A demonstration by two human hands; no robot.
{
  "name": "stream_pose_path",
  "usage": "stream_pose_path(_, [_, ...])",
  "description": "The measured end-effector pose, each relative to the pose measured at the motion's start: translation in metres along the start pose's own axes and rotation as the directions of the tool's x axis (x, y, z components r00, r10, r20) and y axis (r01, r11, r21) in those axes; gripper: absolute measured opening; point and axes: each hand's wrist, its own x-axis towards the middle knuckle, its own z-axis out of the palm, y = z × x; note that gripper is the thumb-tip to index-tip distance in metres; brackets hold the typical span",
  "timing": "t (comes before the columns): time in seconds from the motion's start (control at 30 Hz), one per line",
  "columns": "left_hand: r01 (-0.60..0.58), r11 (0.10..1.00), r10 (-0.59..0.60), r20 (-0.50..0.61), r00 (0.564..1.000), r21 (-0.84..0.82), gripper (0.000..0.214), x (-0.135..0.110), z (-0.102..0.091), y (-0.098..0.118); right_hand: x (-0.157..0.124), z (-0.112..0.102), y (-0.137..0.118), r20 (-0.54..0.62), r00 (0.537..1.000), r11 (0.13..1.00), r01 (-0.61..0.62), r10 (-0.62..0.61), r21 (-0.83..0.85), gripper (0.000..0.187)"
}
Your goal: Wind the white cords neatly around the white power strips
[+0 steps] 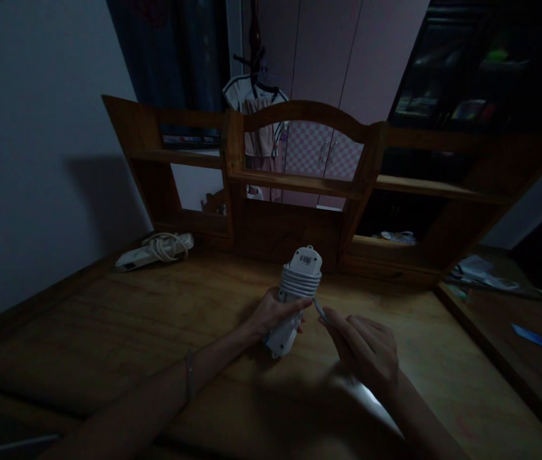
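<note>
A white power strip [306,260] is tilted above the wooden desk, its underside with a small label facing me. Several turns of its white cord [301,282] are wound around the upper half. My left hand [278,312] is closed around the strip just below the coils, thumb across its face. To the right, my right hand [364,342] pinches the cord where it runs off the lowest coil. The far end of the cord is hidden behind and below that hand.
Another power strip [156,250] with its cord bundled on it lies at the desk's back left. A wooden shelf unit [294,185] stands along the rear edge. A wall [36,160] borders the left. A blue card [530,335] lies on the surface at right.
</note>
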Motion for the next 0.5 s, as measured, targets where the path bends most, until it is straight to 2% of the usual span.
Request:
stream_pose_path(0.2, [0.019,0.997,-0.020,-0.014,1.000,-0.069,0.043,-0.0008,0.0035,-0.0003,-0.0001,0.0015,-0.0009,0.017,1.000,1.000,-0.003,0.004,-0.004,0.049])
stream_pose_path(0.33, [0.049,0.998,-0.049,0.004,0.999,-0.051,0.045,0.0006,0.0039,0.0008,-0.0010,0.0034,0.0021,0.052,0.999,1.000,-0.012,0.012,-0.008,0.044])
stream_pose_path(0.5, [0.135,0.990,-0.141,0.148,0.979,0.049,0.049,0.0004,-0.0012,0.0034,-0.0051,0.0071,0.0073,0.103,0.994,1.000,-0.029,0.030,-0.008,0.038])
